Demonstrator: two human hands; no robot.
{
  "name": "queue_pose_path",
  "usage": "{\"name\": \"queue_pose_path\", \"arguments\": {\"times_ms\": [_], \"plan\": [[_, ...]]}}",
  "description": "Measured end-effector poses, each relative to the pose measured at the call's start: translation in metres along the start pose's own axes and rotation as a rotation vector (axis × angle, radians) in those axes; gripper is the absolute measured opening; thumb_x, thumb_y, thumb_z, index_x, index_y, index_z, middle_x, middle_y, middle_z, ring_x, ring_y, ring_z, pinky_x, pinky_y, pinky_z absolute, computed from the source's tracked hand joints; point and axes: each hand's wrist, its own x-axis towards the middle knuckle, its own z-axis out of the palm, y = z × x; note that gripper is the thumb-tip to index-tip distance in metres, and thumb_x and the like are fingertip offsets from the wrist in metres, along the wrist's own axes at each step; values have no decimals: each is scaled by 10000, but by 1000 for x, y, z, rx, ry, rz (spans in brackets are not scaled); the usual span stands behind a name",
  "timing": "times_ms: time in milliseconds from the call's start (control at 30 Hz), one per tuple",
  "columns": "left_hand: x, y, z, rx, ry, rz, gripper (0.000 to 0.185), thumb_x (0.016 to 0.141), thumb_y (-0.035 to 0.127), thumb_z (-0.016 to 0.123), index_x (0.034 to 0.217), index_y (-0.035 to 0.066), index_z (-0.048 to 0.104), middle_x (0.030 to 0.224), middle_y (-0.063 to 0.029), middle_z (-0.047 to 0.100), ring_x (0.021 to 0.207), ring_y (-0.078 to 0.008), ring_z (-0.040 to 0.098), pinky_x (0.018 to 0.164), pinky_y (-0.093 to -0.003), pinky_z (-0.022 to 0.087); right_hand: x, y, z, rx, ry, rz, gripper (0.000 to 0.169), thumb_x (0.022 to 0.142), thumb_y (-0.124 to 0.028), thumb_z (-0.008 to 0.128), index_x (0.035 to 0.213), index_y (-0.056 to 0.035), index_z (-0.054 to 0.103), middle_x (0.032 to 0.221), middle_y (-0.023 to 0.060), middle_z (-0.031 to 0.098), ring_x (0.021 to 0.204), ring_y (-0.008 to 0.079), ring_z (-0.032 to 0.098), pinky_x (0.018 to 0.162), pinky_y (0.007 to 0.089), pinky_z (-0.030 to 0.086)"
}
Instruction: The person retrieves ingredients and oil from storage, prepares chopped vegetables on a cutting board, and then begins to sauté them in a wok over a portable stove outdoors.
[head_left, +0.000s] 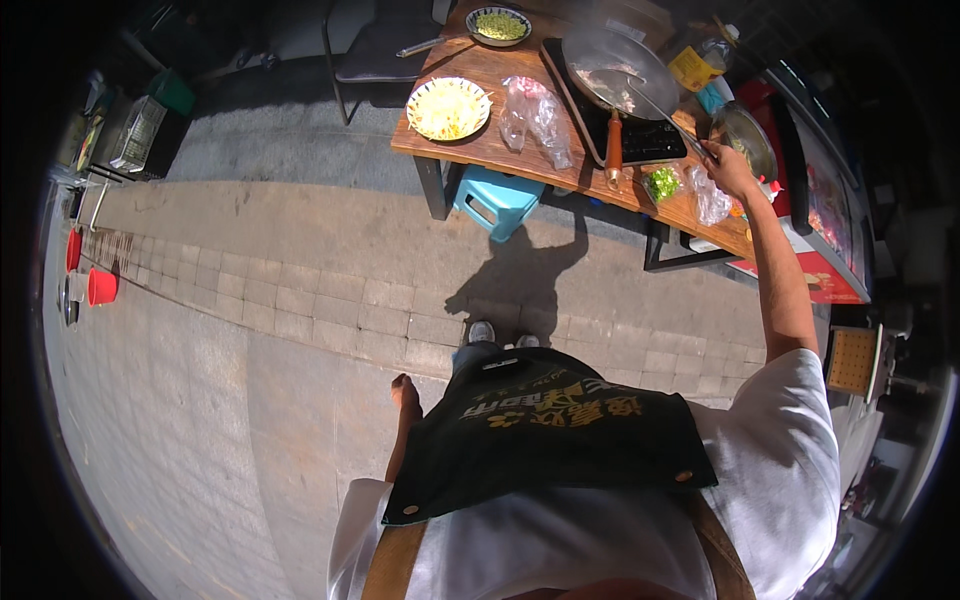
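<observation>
My right hand (729, 171) is closed around the handle of a long metal ladle or spatula (667, 118), whose far end rests inside a wok (660, 82). Small pieces of pale meat (616, 84) lie in the wok, with steam above them. The wok sits on a black portable cooktop (651, 144), its wooden handle (614, 146) pointing towards me. My left hand (405, 390) hangs by my side, away from the table; its fingers are too small to make out. Left of the cooktop are a crumpled plastic bag (541, 124) and a plate of pale shredded vegetable (448, 109).
On the wooden table (480, 154) stand a bowl of chopped green food (501, 27), bagged chopped greens (663, 184), a metal bowl (757, 142) and an oil bottle (694, 67). A blue plastic stool (499, 199) is under the front edge. A red display freezer (825, 262) adjoins the right side.
</observation>
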Motion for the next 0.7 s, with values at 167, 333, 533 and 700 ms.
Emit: {"name": "queue_pose_path", "arguments": {"times_ms": [167, 333, 533, 700], "plan": [[10, -19, -19, 395, -164, 72, 281, 817, 227, 516, 956, 18, 641, 910, -177, 657, 840, -293, 617, 753, -384, 479, 0, -11, -19, 47, -19, 137, 319, 860, -188, 565, 1141, -41, 601, 821, 201, 632, 780, 302, 611, 690, 383, 480], [6, -1, -14, 328, -83, 189, 282, 796, 230, 502, 901, 10, 644, 874, -195, 651, 816, -327, 613, 727, -413, 467, 29, 14, 35, -133, 135, 11, 402, 840, -166, 585, 1222, -44, 551, 849, 213, 651, 678, 278, 646, 655, 348, 496], [-10, 36, 6, 201, -51, 104, 341, 804, 212, 511, 1064, 19, 618, 1029, -170, 644, 961, -293, 599, 833, -380, 457, -49, -21, -76, 82, -122, 65, 324, 843, -85, 576, 1159, -12, 588, 979, 234, 636, 915, 351, 630, 782, 379, 483], [8, 52, 68, 146, -75, 190, 300, 813, 217, 537, 1044, 55, 640, 1009, -130, 660, 957, -265, 616, 839, -369, 475, -37, 14, -41, 58, -66, -58, 346, 869, -96, 561, 1201, 1, 557, 807, 181, 643, 681, 235, 630, 656, 350, 487]]}}
